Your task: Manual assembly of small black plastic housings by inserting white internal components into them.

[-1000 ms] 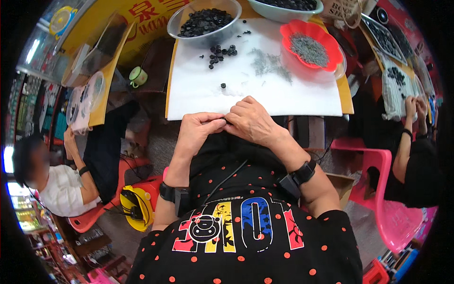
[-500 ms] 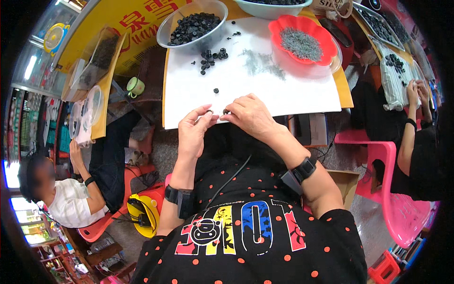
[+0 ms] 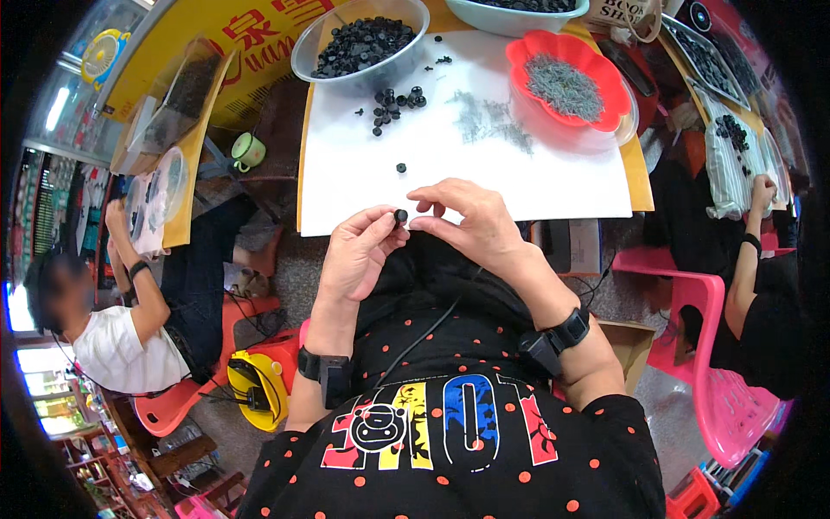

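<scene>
My left hand (image 3: 365, 246) pinches a small round black plastic part (image 3: 400, 215) between thumb and fingertips, just off the near edge of the white work surface (image 3: 553, 186). Close beside it, my right hand (image 3: 474, 223) has thumb and index finger apart, with nothing visible between them. One loose black part (image 3: 401, 168) lies on the white surface ahead of my hands. Farther up is a small group of similar black parts (image 3: 393, 105). Beyond them stands a clear bowl (image 3: 298, 60) heaped with black pieces.
A red scalloped bowl (image 3: 624, 80) of thin grey pins stands at the right; scattered pins (image 3: 488, 119) lie beside it. A pale bowl (image 3: 519, 19) sits at the far edge. One person (image 3: 130, 333) works at the left, another (image 3: 761, 285) at the right by a pink chair (image 3: 713, 329).
My right hand has drawn away from the left, its fingers parting. The black part now shows plainly in my left fingertips. The person at the left has raised a hand.
</scene>
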A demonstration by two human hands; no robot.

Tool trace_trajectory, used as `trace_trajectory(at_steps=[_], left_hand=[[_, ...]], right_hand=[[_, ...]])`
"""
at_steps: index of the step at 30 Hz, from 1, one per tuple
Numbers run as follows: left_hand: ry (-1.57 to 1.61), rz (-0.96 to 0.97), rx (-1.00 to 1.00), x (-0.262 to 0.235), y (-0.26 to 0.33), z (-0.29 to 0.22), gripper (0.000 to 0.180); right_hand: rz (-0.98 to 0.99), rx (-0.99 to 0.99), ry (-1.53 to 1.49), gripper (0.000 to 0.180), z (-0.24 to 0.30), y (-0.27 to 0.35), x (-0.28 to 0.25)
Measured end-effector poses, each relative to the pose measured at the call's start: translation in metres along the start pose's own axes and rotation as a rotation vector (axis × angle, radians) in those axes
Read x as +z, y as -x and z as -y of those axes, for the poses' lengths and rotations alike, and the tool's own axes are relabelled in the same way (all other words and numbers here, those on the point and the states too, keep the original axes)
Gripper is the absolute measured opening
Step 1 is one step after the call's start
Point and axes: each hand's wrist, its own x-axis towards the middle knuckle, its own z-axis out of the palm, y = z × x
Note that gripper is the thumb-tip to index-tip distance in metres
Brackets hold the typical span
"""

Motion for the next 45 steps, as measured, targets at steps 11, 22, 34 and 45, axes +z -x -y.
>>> trace_trajectory(at_steps=[11,22,34,45], left_hand=[[0.004,-0.001,0.046,0.008,-0.001,0.004,0.018],[0.051,-0.013,0.009,0.013,0.001,0.005,0.017],[0.059,-0.007,-0.023,0.011,0.002,0.003,0.016],[0.061,-0.011,-0.012,0.019,0.005,0.002,0.02]], right_hand=[[-0.04,0.057,-0.054,0.018,0.011,0.0,0.003],[-0.065,0.044,-0.068,0.022,0.014,0.0,0.0],[-0.073,0.042,-0.039,0.018,0.015,0.002,0.005],[-0.134,0.136,-0.072,0.016,0.026,0.0,0.007]])
